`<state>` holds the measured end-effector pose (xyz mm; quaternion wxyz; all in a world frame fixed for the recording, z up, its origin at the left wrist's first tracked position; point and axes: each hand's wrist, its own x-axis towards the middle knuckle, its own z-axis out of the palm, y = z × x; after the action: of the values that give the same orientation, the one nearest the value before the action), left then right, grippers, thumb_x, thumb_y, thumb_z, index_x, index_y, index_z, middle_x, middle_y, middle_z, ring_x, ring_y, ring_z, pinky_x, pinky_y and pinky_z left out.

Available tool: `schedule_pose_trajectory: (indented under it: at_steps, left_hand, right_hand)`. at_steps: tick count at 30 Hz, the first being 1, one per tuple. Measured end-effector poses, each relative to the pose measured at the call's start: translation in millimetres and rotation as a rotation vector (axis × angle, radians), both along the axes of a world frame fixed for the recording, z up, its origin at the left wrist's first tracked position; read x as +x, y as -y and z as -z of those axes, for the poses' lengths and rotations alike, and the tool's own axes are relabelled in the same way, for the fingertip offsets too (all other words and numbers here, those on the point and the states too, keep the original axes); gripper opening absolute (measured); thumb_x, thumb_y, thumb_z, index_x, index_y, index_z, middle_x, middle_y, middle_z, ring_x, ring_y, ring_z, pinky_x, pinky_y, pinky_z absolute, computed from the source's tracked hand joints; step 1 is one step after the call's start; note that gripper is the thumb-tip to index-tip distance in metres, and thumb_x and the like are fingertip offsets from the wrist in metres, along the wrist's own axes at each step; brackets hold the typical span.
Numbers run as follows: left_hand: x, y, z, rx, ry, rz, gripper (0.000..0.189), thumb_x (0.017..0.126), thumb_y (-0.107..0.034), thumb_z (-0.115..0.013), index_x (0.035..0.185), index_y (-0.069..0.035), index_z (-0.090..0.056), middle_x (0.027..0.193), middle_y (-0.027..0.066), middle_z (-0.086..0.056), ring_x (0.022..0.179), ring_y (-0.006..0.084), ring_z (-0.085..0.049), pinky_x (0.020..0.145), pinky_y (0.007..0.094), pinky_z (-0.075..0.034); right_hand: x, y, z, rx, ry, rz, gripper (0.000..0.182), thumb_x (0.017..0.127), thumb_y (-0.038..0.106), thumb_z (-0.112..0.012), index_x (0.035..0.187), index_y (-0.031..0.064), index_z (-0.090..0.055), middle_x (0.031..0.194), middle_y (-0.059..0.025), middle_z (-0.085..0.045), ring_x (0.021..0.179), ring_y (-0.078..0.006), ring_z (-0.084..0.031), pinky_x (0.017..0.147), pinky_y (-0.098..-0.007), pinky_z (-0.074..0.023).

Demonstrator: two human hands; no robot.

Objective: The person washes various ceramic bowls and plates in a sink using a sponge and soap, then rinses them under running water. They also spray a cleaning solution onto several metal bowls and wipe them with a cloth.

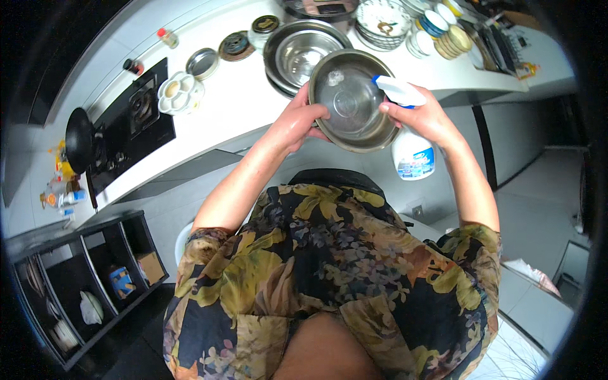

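My left hand grips the left rim of a round stainless steel basin, its thumb inside. The basin is tilted so its inside shows, with a whitish foamy patch near the upper left. My right hand holds a white and blue trigger spray bottle by its neck, the nozzle over the basin's right rim. Its thumb is close to that rim; whether it touches cannot be told. Behind the basin, more nested steel basins stand on the white countertop.
Stacked patterned plates and several bowls stand at the back right. Left on the counter are a white compartment dish, a round tin, a glass jar and a black gas hob with a wok. An open black shelf unit is lower left.
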<state>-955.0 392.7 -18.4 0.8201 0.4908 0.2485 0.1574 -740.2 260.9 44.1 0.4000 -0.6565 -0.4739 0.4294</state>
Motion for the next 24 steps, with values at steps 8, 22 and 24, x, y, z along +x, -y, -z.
schedule_pose_trajectory:
  at_steps: [8, 22, 24]
  left_hand:
    - [55.9, -2.0, 7.9, 0.012, -0.021, 0.096, 0.068, 0.08, 0.003, -0.048, 0.143, -0.008, -0.024, 0.118, 0.0164, -0.051, 0.096, 0.0241, -0.063, 0.07, 0.0364, -0.062]
    - [142.9, 5.4, 19.4, -0.008, -0.011, 0.067, 0.063, 0.077, 0.006, -0.047, 0.136, -0.007, -0.03, 0.113, 0.0148, -0.054, 0.089, 0.0227, -0.064, 0.071, 0.0378, -0.06]
    - [159.4, 6.5, 18.0, -0.003, -0.012, 0.029, 0.061, 0.077, 0.006, -0.048, 0.135, -0.006, -0.031, 0.11, 0.0143, -0.055, 0.085, 0.0219, -0.065, 0.068, 0.0366, -0.061]
  right_hand:
    - [54.9, 49.8, 21.8, -0.086, 0.402, 0.249, 0.033, 0.083, 0.026, -0.073, 0.104, 0.0023, -0.062, 0.075, -0.0003, -0.06, 0.066, -0.0074, -0.054, 0.06, -0.0252, -0.0468]
    - [106.2, 76.9, -4.7, -0.105, 0.346, 0.183, 0.036, 0.082, 0.024, -0.074, 0.11, 0.004, -0.062, 0.092, -0.0063, -0.067, 0.085, -0.0132, -0.061, 0.077, -0.0299, -0.0494]
    - [130.4, 77.1, -2.1, -0.152, 0.353, 0.152, 0.037, 0.081, 0.026, -0.074, 0.11, 0.0046, -0.063, 0.093, -0.007, -0.067, 0.085, -0.0134, -0.061, 0.077, -0.0304, -0.0493]
